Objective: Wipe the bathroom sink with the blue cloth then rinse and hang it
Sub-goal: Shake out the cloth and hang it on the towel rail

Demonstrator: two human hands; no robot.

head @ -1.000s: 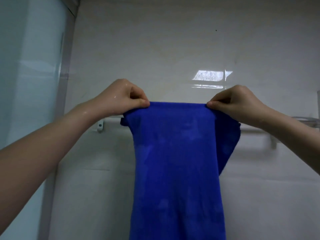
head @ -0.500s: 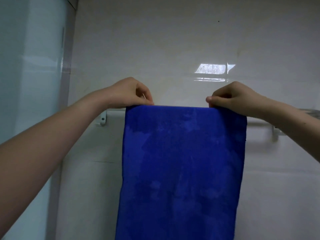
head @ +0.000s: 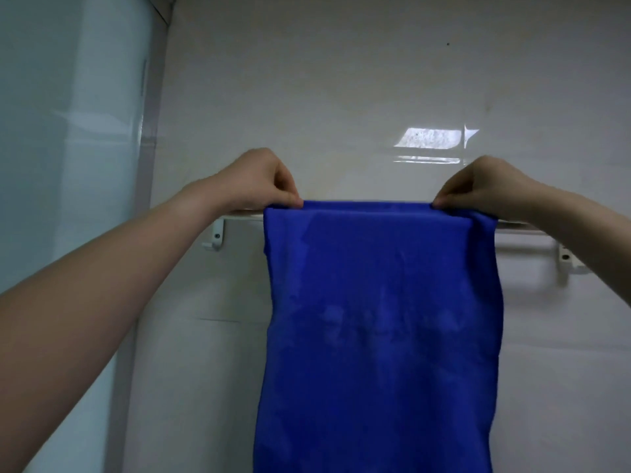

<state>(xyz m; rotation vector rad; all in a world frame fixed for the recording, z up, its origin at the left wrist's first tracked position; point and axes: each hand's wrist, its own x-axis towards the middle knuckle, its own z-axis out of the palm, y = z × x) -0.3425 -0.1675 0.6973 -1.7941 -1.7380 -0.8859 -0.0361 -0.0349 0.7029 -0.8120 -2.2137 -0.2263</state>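
Note:
The blue cloth (head: 375, 319) hangs wide and flat over the white towel rail (head: 239, 217) on the wall, and its lower edge runs out of the bottom of the view. My left hand (head: 259, 180) pinches the cloth's top left corner at the rail. At the top right corner, my right hand (head: 485, 187) pinches the cloth in the same way. A fold of the cloth lies over the rail between my hands. The sink is out of view.
A glass panel (head: 68, 165) with a grey frame stands to the left of the white tiled wall (head: 341, 80). The rail's brackets (head: 568, 261) show on either side of the cloth.
My hands have spread the cloth wider and laid its top edge over the rail, so a fold now shows behind the front layer. The view has tilted slightly.

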